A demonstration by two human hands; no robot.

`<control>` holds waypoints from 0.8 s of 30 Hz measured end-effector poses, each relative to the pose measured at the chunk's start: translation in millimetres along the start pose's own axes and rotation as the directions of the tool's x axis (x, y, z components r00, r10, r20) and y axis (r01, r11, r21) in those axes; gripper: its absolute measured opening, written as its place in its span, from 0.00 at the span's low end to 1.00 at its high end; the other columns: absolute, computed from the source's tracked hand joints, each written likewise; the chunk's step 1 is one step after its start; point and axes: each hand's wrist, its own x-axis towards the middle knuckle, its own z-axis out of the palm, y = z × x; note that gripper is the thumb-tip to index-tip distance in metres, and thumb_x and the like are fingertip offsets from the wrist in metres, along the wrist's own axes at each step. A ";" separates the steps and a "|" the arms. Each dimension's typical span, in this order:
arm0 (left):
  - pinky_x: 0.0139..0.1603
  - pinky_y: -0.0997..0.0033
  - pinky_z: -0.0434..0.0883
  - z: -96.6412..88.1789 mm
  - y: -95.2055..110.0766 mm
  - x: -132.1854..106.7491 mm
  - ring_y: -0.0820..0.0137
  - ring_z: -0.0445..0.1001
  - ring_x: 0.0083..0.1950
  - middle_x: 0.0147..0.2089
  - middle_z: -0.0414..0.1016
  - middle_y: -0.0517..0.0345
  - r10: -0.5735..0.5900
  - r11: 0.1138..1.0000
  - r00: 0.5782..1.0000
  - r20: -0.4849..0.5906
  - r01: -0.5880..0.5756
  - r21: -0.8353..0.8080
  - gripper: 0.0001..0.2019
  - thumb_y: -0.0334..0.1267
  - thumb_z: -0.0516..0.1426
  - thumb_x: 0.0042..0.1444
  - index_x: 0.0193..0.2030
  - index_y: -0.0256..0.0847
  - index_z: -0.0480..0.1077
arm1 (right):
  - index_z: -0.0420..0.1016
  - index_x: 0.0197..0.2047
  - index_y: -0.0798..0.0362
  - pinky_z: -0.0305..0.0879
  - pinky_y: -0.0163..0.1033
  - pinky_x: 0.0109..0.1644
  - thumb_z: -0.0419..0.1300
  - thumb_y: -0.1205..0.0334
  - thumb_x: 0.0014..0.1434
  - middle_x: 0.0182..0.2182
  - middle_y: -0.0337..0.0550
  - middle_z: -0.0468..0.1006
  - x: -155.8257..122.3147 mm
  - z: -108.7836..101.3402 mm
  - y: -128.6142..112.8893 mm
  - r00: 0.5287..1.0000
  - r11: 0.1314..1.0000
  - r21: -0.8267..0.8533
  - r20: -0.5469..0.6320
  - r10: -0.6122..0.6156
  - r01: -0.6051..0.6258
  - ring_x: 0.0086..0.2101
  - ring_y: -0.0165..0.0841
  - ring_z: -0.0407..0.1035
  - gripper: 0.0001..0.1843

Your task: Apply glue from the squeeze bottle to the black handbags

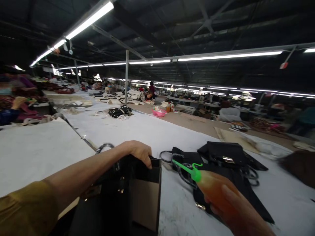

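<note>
Your left hand (141, 152) was found gripping the top edge of a black bag (110, 206), its fingers bent over the rim. The bag stood at the near side of the counter (176, 214), directly in front of you, with gold fittings (120, 191) on its dark face and a brown panel (145, 203) showing at its right. A patterned handle (104, 147) rose behind your left forearm. Your right hand (233, 200) was closed around a bottle (209, 183) with orange contents; hand and bottle were slightly blurred. The bottle lay tilted in your grasp, its green nozzle (183, 166) directed up and left toward the bag, the tip near the bag but apart from it. Beyond and beside the bottle, further black bags (221, 152) lay overlapping on the counter, with metal clasps and patterned handles visible; their exact number could not be determined. Farther off, a dotted black cloth (118, 112) lay near a post (126, 78), and a pink bowl (159, 113) stood to its right. Another person's hand (19, 103) was noted at far left, well apart from yours.
</note>
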 end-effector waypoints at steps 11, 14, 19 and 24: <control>0.26 0.70 0.68 18.1 -5.7 -1.0 0.68 0.69 0.23 0.20 0.73 0.59 -0.089 0.986 0.978 0.191 0.113 -0.121 0.13 0.45 0.61 0.39 0.29 0.38 0.77 | 0.70 0.44 0.48 0.67 0.37 0.38 0.71 0.52 0.37 0.35 0.39 0.77 -6.8 20.5 0.3 0.918 0.804 -0.499 -0.041 -0.395 0.324 0.33 0.39 0.70 0.29; 0.26 0.69 0.68 20.6 -6.2 0.3 0.67 0.69 0.23 0.21 0.73 0.58 -0.100 0.989 0.973 0.206 0.121 -0.088 0.13 0.46 0.61 0.40 0.28 0.38 0.76 | 0.71 0.43 0.48 0.66 0.38 0.40 0.70 0.50 0.39 0.36 0.39 0.77 -7.3 21.4 5.6 0.909 0.747 -0.568 0.004 -0.416 0.345 0.34 0.40 0.70 0.28; 0.25 0.66 0.69 25.4 -7.6 2.2 0.65 0.69 0.23 0.21 0.73 0.57 -0.117 0.988 0.963 0.242 0.138 -0.069 0.12 0.46 0.62 0.40 0.27 0.38 0.76 | 0.70 0.46 0.47 0.63 0.41 0.47 0.69 0.49 0.43 0.41 0.40 0.76 2.4 12.7 12.7 0.891 0.632 -0.657 0.144 -0.429 0.411 0.39 0.43 0.69 0.27; 0.26 0.64 0.69 26.8 -11.3 2.8 0.64 0.69 0.23 0.22 0.73 0.56 -0.111 0.988 0.962 0.251 0.133 -0.073 0.12 0.46 0.62 0.39 0.26 0.38 0.75 | 0.67 0.49 0.47 0.61 0.42 0.51 0.66 0.51 0.49 0.45 0.42 0.74 9.2 7.8 12.9 0.889 0.588 -0.670 0.296 -0.349 0.453 0.44 0.44 0.68 0.25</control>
